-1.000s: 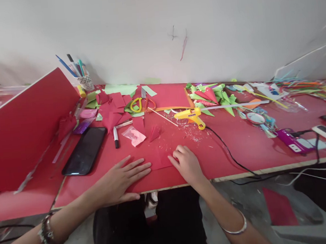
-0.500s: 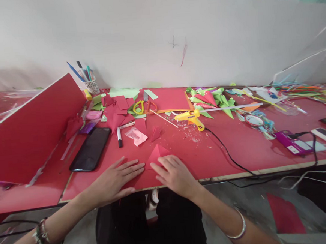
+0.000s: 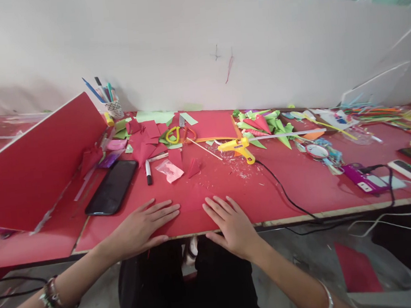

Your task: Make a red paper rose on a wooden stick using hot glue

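Observation:
My left hand (image 3: pixel 147 227) lies flat near the table's front edge, its fingers stretched toward the middle. My right hand (image 3: pixel 232 223) rests on the right, fingers spread and holding nothing. Between the two hands lies a piece of red paper (image 3: pixel 191 203), flat and hard to tell from the red tabletop; its exact outline is lost. Just beyond it sits a small folded red paper piece (image 3: pixel 194 167), with a clear packet of pink stuff (image 3: pixel 170 170) and a black-and-white marker (image 3: pixel 148 172) to its left.
A black phone (image 3: pixel 112 187) lies left of centre, beside a standing red board (image 3: pixel 39 167). Beyond my right hand is a yellow glue gun (image 3: pixel 239 149) with its cable trailing to the right. Scissors (image 3: pixel 173 135), paper scraps and green paper cones (image 3: pixel 282 131) line the back.
The red paper, raised to a point under my right hand half a second ago, now lies flat. My right hand has moved right and its fingers spread. My left hand stays nearly still.

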